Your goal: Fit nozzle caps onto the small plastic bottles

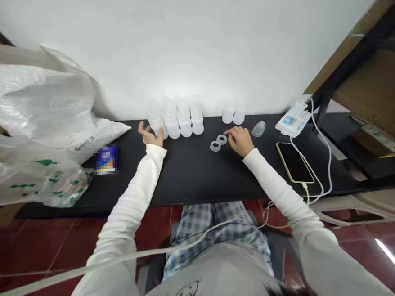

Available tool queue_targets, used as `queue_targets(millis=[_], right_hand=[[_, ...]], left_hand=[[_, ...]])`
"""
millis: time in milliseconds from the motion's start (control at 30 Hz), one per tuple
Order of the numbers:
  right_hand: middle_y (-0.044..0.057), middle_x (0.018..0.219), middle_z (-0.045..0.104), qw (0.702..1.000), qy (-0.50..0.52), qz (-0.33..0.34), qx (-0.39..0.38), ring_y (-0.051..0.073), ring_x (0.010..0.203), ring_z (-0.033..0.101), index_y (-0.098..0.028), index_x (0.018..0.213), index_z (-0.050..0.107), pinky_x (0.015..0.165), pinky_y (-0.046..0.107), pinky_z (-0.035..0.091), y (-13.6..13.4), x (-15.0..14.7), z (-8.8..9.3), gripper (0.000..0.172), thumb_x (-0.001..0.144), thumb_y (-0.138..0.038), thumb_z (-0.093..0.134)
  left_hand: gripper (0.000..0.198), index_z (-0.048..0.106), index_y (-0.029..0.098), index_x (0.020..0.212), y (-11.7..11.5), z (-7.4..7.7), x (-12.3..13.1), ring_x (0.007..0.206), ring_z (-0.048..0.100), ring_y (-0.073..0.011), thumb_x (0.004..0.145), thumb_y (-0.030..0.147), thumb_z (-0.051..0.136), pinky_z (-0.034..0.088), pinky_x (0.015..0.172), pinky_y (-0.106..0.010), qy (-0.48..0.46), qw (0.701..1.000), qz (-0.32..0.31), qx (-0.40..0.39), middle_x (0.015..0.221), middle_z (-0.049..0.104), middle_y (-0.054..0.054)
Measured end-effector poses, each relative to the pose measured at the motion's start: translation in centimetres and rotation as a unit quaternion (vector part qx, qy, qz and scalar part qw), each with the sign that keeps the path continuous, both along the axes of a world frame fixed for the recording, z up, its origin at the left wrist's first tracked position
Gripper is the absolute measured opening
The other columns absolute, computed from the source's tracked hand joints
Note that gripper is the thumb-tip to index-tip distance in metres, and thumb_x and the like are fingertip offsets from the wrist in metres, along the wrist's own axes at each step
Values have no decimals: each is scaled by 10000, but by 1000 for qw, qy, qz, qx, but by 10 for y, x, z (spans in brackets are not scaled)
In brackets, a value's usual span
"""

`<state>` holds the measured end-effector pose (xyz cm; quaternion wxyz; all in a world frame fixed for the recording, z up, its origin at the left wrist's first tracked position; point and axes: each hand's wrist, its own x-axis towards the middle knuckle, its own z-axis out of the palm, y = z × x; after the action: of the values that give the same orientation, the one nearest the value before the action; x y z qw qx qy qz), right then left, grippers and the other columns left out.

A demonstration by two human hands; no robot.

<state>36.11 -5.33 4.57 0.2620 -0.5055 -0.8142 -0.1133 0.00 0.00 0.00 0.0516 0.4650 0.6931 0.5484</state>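
My left hand [152, 136] is open at the left end of a row of several bottles, thumb and fingers apart. It is right beside the leftmost bottle [155, 117] and partly covers its white base. The bottles, such as the rightmost one [197, 121], have clear upper parts and white bases. My right hand [240, 140] reaches left with its fingers stretched out, fingertips at the edge of a translucent ring [218, 138]. Another ring [211, 147] lies beside it. Two white cups or caps [228, 117] stand against the wall. A clear dome-shaped cover [259, 129] lies right of my hand.
Large plastic bags [35, 109] and a blue packet [106, 159] occupy the table's left side. At right lie a phone [295, 163], a white device [293, 119] and looping cables [328, 157]. A white wall [190, 44] bounds the black table [188, 171]; cardboard boxes [379, 94] stand right.
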Motion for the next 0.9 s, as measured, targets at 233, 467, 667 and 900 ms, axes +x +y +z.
queue_targets(millis=[233, 467, 667, 900], right_hand=[[85, 917, 666, 996, 82, 21, 12, 230, 860, 563, -195, 1051, 657, 782, 367, 378, -7, 3, -1, 279, 966, -206, 391], [55, 1000, 618, 897, 414, 128, -85, 148, 707, 561, -235, 1252, 533, 661, 310, 467, -17, -32, 3, 489, 1010, -543, 241], [-23, 648, 471, 881, 463, 15, -93, 122, 598, 432, -210, 718, 522, 579, 272, 372, -11, -32, 10, 484, 923, -631, 396], [-24, 540, 404, 903, 420, -86, 27, 122, 562, 398, -219, 589, 409, 579, 280, 368, -13, -17, 18, 471, 936, -535, 372]], left_hand=[[511, 412, 171, 1192, -1, -1, -2, 1163, 547, -251, 775, 327, 662, 413, 1054, -418, -40, 994, 22, 102, 1215, 524, -138], [422, 622, 195, 1131, -32, 10, 48, 1127, 579, -273, 799, 433, 726, 485, 999, -445, 255, 906, -168, 292, 1128, 532, -103], [226, 702, 288, 1131, -36, 10, 122, 1119, 648, -212, 955, 330, 565, 534, 981, -374, 343, 826, -349, 281, 1054, 624, -59], [585, 666, 152, 1159, -41, 32, 143, 1022, 686, -248, 827, 632, 632, 562, 935, -391, 184, 856, -431, 220, 1081, 701, -136]])
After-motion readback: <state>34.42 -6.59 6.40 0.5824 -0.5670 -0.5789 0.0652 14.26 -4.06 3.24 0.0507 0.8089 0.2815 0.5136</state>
